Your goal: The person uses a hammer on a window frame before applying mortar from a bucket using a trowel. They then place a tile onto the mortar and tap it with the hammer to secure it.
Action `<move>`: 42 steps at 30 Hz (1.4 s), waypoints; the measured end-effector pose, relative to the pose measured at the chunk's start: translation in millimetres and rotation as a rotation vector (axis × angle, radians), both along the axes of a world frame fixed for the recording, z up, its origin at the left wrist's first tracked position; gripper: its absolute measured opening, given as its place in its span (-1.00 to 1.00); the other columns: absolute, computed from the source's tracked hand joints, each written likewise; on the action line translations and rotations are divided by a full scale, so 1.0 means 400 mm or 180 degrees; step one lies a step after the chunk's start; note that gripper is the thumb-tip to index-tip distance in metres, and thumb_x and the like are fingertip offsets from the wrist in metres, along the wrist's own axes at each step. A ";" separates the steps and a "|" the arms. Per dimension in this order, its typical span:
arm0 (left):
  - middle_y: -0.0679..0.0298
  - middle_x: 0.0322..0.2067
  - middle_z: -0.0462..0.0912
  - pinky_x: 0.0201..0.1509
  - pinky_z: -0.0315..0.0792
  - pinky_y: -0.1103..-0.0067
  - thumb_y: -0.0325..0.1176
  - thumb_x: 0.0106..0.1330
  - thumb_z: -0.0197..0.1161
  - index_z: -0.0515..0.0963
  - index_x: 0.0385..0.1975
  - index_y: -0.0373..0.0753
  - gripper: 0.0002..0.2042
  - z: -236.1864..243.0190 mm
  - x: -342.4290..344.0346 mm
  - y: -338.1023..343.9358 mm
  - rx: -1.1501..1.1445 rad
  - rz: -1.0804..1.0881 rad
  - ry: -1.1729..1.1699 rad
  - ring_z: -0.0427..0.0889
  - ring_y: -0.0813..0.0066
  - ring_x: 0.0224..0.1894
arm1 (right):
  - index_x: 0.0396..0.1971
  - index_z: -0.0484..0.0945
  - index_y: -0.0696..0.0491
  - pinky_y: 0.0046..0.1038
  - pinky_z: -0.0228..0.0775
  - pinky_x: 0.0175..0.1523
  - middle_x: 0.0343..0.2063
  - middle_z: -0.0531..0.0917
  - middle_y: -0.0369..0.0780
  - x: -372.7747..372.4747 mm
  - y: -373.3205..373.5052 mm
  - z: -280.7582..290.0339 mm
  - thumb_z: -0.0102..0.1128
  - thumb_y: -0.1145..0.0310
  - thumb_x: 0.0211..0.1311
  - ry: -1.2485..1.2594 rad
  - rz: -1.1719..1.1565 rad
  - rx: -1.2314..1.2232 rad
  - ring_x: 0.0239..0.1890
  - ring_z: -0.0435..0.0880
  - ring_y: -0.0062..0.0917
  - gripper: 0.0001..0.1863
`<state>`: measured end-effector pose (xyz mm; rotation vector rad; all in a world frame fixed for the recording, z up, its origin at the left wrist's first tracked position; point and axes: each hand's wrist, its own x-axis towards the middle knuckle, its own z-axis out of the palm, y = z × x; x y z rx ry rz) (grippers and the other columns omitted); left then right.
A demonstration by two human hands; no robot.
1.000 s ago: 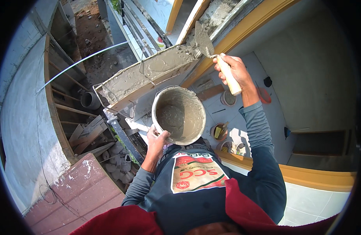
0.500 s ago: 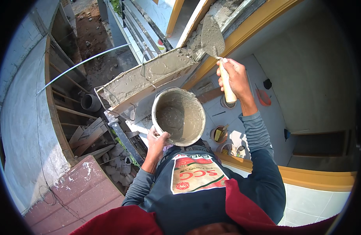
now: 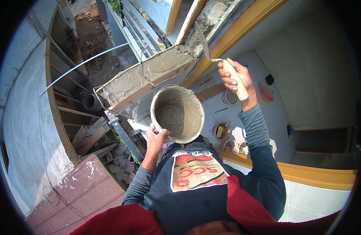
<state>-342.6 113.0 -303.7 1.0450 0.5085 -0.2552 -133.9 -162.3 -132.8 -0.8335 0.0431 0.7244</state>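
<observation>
My right hand (image 3: 239, 80) is closed round the pale wooden handle of a trowel (image 3: 204, 45). The trowel's blade is turned on edge at the wet mortar (image 3: 191, 45) near the corner of the wall top. With my left hand (image 3: 156, 141) I grip the near left rim of a bucket (image 3: 197, 117), whose open mouth faces up. Grey mortar coats its inside, and some lies at the bottom. Past the bucket, a wooden-sided form (image 3: 127, 84) is filled level with mortar, and bent wire ties cross over it.
A yellow-orange frame (image 3: 243, 27) runs along the wall to the right. Far below on the tiled floor stand tubs (image 3: 221, 131) with tools and a red-orange basin (image 3: 265, 93). A thin pale pipe (image 3: 84, 64) arcs across the left. Boards (image 3: 90, 137) and rubble lie down there.
My right hand has shifted slightly right and down. The trowel blade has turned from flat to edge-on over the mortar. My left hand still holds the bucket, almost unmoved.
</observation>
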 end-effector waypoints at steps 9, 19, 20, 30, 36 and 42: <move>0.18 -0.35 0.65 -0.48 0.64 0.58 -0.62 0.09 0.17 0.43 -0.07 -0.37 -0.66 0.003 0.019 -0.016 -0.0129 0.0029 -0.0015 0.67 0.49 -0.45 | -0.19 0.43 0.23 -0.51 0.60 -0.54 -0.41 0.60 -0.12 -0.078 0.067 0.061 0.12 0.33 0.34 -0.1375 -0.0317 -0.1800 -0.59 0.63 -0.55 -0.75; 0.17 -0.32 0.65 -0.42 0.66 0.56 -0.64 0.08 0.17 0.44 -0.06 -0.37 -0.64 0.015 0.028 -0.010 -0.0084 -0.0080 0.0056 0.69 0.43 -0.41 | -0.28 0.38 0.18 -0.50 0.36 -0.61 -0.52 0.57 -0.20 -0.030 0.182 -0.138 0.33 0.43 0.17 -0.2164 -0.1946 -0.3293 -0.67 0.53 -0.65 -0.72; 0.17 -0.32 0.65 -0.40 0.66 0.55 -0.64 0.08 0.17 0.44 -0.06 -0.37 -0.64 0.007 0.026 -0.008 -0.0112 -0.0065 0.0054 0.69 0.43 -0.40 | -0.28 0.38 0.18 -0.50 0.36 -0.61 -0.52 0.57 -0.20 -0.044 0.182 -0.129 0.33 0.43 0.17 -0.2157 -0.1951 -0.3285 -0.67 0.53 -0.65 -0.72; 0.12 -0.26 0.67 -0.45 0.66 0.60 -0.59 0.10 0.16 0.40 0.04 -0.39 -0.58 -0.008 0.027 -0.010 0.0006 -0.0066 0.0005 0.72 0.41 -0.39 | -0.22 0.42 0.18 -0.58 0.44 -0.60 -0.45 0.61 -0.21 -0.121 0.067 -0.072 0.25 0.35 0.30 -0.1514 -0.1061 -0.2140 -0.62 0.57 -0.66 -0.75; 0.16 -0.30 0.64 -0.39 0.66 0.54 -0.64 0.07 0.16 0.44 -0.06 -0.38 -0.63 -0.001 0.046 -0.014 -0.0118 -0.0063 0.0029 0.68 0.43 -0.41 | -0.21 0.44 0.13 -0.58 0.44 -0.61 -0.46 0.62 -0.23 -0.077 0.042 -0.144 0.27 0.29 0.31 -0.1219 -0.0733 -0.2574 -0.61 0.57 -0.65 -0.74; 0.15 -0.30 0.63 -0.39 0.68 0.54 -0.65 0.08 0.15 0.43 -0.04 -0.39 -0.63 0.013 0.050 -0.022 -0.0139 -0.0086 0.0076 0.69 0.40 -0.40 | -0.23 0.44 0.16 -0.56 0.44 -0.62 -0.47 0.62 -0.22 -0.053 0.083 -0.111 0.28 0.30 0.29 -0.1102 -0.0881 -0.2473 -0.62 0.57 -0.64 -0.74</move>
